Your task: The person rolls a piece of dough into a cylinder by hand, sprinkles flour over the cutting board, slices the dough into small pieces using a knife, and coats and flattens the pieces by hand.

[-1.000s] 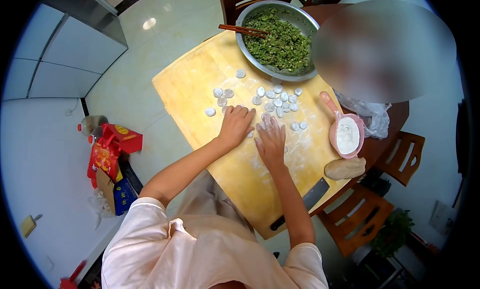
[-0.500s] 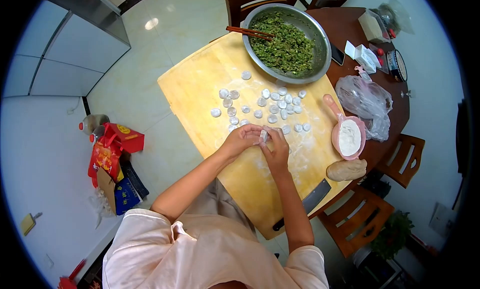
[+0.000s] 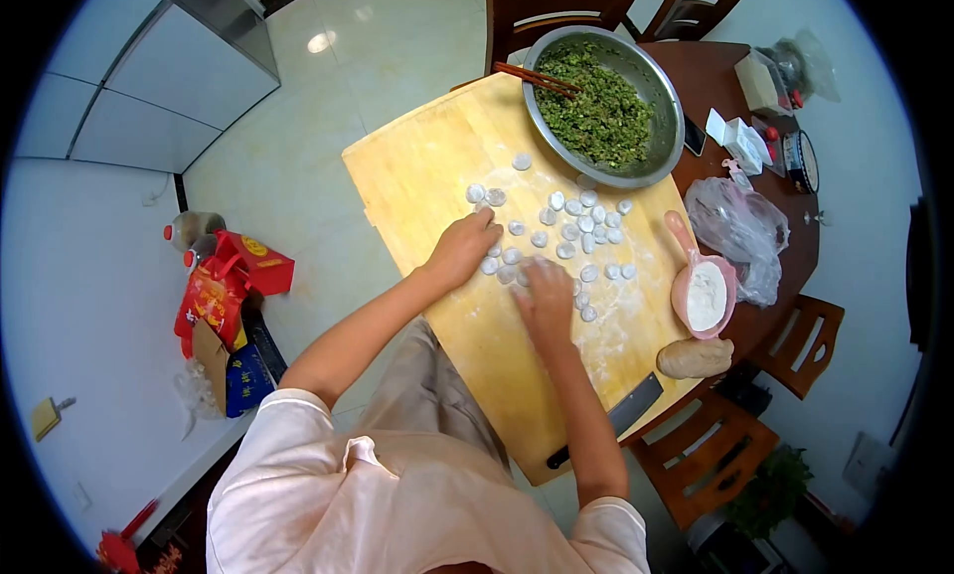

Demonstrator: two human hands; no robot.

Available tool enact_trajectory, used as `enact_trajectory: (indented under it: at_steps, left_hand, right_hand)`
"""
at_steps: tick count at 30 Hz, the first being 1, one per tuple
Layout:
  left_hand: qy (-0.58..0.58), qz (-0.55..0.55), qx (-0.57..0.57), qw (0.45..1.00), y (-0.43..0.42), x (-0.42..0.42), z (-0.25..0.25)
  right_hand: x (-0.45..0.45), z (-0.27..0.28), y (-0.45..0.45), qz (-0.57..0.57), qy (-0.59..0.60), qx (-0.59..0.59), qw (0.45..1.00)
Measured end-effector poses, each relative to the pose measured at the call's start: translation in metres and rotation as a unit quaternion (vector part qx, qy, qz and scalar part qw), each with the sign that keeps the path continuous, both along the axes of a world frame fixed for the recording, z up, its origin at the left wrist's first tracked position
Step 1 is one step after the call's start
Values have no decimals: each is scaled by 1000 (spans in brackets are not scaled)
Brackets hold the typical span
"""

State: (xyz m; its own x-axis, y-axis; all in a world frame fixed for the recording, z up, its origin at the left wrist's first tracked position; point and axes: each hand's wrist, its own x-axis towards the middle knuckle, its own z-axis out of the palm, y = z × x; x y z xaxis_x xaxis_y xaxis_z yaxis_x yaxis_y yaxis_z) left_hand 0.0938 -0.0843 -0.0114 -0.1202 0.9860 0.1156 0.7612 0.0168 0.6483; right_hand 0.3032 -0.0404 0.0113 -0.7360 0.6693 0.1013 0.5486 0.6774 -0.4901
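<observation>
Several small floured dough pieces (image 3: 566, 249) lie scattered over the yellow wooden board (image 3: 417, 147). My left hand (image 3: 465, 246) rests low over the board's left part, fingertips beside the pieces there; what its fingers may touch is hidden. To its right, my right hand (image 3: 546, 301) is over the board, its fingers blurred by motion, next to a few dough pieces. A steel bowl (image 3: 671, 137) of chopped green filling (image 3: 596, 107) stands at the board's far corner, brown chopsticks (image 3: 537, 79) across its rim.
At the board's right edge are a pink scoop of flour (image 3: 707, 296), a dough lump (image 3: 696, 358) and a cleaver (image 3: 634, 405). A plastic bag (image 3: 735, 226), a phone (image 3: 694, 137) and containers sit on the dark table (image 3: 696, 67). Wooden chairs (image 3: 711, 450) stand around.
My hands, which were together around a small white piece half a second ago, have separated and are down at the board. The whole view has shifted, with the board lower and further right.
</observation>
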Motion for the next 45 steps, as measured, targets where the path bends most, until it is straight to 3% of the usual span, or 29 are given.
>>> enact_trajectory:
  at_steps: [4,6,9,12,13,16,21,25,28,31,34,38,39,43,45]
  left_hand:
    - [-31,-5,-22,999,8,-13,3]
    - [-83,9,-41,996,9,-21,2]
    - [-47,19,37,998,1,-30,0]
    - [-155,83,-13,984,-18,-8,7]
    - [-137,72,-45,987,-23,-3,8]
    - [-124,92,3,988,-28,8,18]
    - [-48,78,21,996,-15,15,-13]
    - [-42,78,-4,996,-7,10,-14]
    - [-73,80,13,994,-7,5,-10]
    - [-228,78,5,971,-18,14,2]
    - [-142,51,-34,988,-19,13,-9]
    - [-80,90,53,991,-5,-14,7]
    - [-61,90,52,993,0,-21,9]
    - [-9,49,-2,999,20,-35,-2]
    - [-4,42,-24,999,23,-36,-4]
  right_hand:
    - [-39,-19,-15,102,32,4,994]
    - [-41,-28,-17,84,-12,40,996]
    - [-21,-30,-10,49,-64,62,995]
    - [5,-21,1,6,-61,32,998]
    - [11,-14,4,-6,-40,25,999]
    - [4,-4,16,-13,12,16,1000]
    - [-67,-18,51,-13,63,15,998]
    - [-110,-23,67,-13,28,12,999]
    - [-116,-25,77,-16,-30,-28,999]
    - [-114,-19,82,-96,50,-187,976]
    - [-103,-40,85,-98,215,-210,949]
    - [-84,-14,90,-10,1,-25,1000]
    - [-81,-10,88,-31,-1,-62,998]
    - [-97,-5,84,-26,114,-23,993]
    - [-113,-4,85,-10,79,-3,997]
